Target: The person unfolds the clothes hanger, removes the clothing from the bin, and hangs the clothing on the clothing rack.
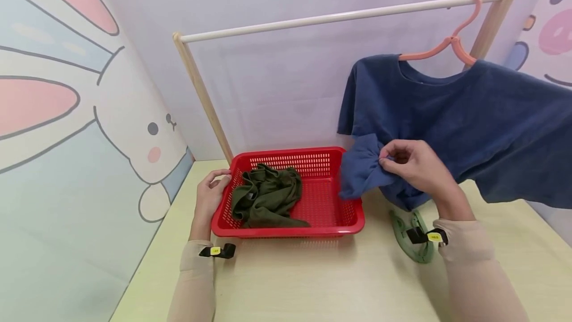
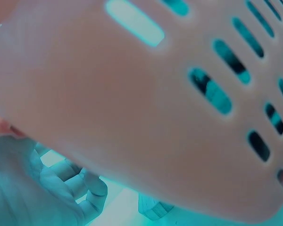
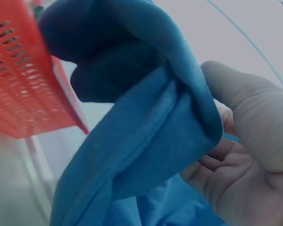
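Observation:
My left hand holds the left rim of a red plastic basket; in the left wrist view its fingers curl beside the basket wall. A crumpled dark green garment lies in the basket's left part. My right hand pinches a bunched blue cloth between thumb and fingers. That cloth overlaps the basket's right end in the head view. Behind the hand, a navy T-shirt hangs on a pink hanger; its lower part is partly covered by the hand and cloth.
A rack with a white rod and wooden posts stands behind the basket. A green plastic item, like a hanger, lies on the pale table, partly hidden by my right wrist. Printed cartoon panels flank the sides.

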`<state>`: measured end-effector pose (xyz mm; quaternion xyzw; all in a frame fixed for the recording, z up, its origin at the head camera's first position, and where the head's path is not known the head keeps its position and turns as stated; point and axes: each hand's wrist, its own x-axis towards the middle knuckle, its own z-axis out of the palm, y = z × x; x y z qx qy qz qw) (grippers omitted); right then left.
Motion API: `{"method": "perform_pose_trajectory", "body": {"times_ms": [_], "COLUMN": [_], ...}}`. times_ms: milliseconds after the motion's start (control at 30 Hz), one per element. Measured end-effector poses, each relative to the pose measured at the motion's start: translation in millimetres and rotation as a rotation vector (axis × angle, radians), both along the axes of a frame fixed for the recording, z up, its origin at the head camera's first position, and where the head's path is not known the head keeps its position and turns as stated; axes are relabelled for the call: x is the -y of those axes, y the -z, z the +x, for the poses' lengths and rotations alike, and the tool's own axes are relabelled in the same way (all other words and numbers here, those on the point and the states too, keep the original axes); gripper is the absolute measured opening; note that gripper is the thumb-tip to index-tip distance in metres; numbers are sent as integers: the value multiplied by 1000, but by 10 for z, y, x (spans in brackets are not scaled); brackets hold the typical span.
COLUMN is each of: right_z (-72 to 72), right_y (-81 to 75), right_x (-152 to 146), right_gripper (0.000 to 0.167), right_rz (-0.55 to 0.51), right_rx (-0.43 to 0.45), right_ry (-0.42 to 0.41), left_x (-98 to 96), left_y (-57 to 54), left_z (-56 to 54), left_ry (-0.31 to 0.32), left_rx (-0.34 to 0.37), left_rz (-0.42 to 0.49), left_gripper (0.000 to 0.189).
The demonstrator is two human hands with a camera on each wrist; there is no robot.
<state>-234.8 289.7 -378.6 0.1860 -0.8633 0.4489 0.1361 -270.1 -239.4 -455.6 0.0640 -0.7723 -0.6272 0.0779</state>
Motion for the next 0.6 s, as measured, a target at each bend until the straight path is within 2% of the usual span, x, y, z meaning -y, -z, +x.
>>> {"method": "perform_pose_trajectory", "body": {"times_ms": [167,400,600], "right_z": [34,78,98], "right_y": [-39,-86,-99], "right_x": [-175,-328,-389], "right_gripper": [6,12,15], "right_rz": [-28,-126,-160], "right_rx": [-84,-137,-161], "right_ry": [130,317,381], "left_x": [-1,4,2], "left_y": [5,9,13], "left_z": [1,-8,-14], "left_ry": [-6,-3,-2], "left_rx": [3,-7,-13], "left_rz": [1,9,12], "left_gripper": [39,39,39]}}
